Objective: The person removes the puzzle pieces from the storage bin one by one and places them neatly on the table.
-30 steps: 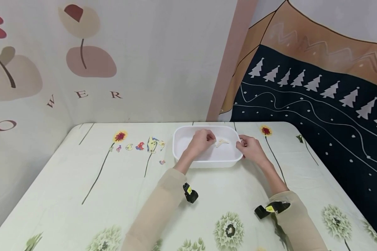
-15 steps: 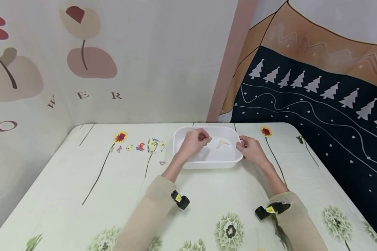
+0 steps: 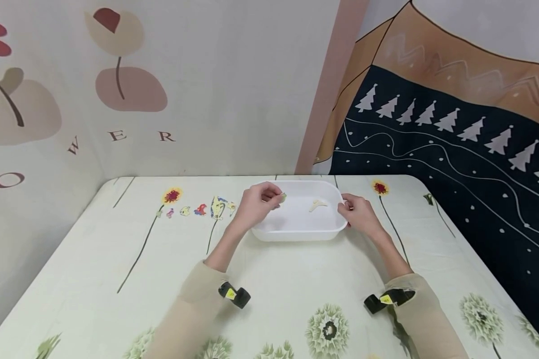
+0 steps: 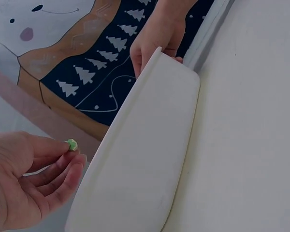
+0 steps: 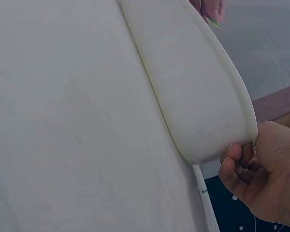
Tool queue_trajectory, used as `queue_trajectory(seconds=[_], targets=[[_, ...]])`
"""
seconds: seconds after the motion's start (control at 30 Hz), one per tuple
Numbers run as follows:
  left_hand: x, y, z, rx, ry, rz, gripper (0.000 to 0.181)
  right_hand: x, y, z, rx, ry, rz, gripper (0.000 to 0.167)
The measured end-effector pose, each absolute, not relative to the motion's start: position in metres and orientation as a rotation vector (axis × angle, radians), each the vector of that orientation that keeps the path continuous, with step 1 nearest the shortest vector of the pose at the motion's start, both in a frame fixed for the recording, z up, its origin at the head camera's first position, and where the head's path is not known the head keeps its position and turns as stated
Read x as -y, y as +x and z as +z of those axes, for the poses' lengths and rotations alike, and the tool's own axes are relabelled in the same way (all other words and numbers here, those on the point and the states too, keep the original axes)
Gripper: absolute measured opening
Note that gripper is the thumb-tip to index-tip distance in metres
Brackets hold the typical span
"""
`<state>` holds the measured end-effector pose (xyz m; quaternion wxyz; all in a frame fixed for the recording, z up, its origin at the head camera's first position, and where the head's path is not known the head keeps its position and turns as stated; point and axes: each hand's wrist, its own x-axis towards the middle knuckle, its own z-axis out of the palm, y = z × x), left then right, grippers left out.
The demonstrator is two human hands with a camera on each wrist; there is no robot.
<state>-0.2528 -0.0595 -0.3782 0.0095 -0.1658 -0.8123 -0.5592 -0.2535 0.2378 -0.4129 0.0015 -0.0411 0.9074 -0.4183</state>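
Note:
My left hand (image 3: pixel 257 205) pinches a small green and yellow piece (image 4: pixel 72 144) between thumb and fingertips, above the left end of a white plastic tub (image 3: pixel 303 235). The piece's kind is too small to tell. At the tub's right end my right hand (image 3: pixel 358 213) grips the rim, fingers curled under it in the right wrist view. Inside the tub lies a pale yellow curved piece (image 3: pixel 317 205), apart from both hands.
Left of the tub, small colourful flat pieces lie in a row: a pink one (image 3: pixel 169 213), a yellow one (image 3: pixel 185 211), a red and blue one (image 3: pixel 200 209) and a larger yellow and blue one (image 3: pixel 217 207). The tablecloth (image 3: pixel 296 279) has printed flowers.
My left hand has moved left across the tub, carrying the small green piece up from beside the pale yellow one. My left arm now covers a small piece on the cloth. The right hand stays put.

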Motion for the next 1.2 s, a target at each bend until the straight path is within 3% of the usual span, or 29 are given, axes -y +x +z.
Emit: queue_trajectory(seconds=[1.2], targets=[[0.182, -0.224, -0.404, 2.755, -0.225, -1.614, 0.018, -0.238, -0.255, -0.416, -2.858, -0.123, -1.317, 0.046]])
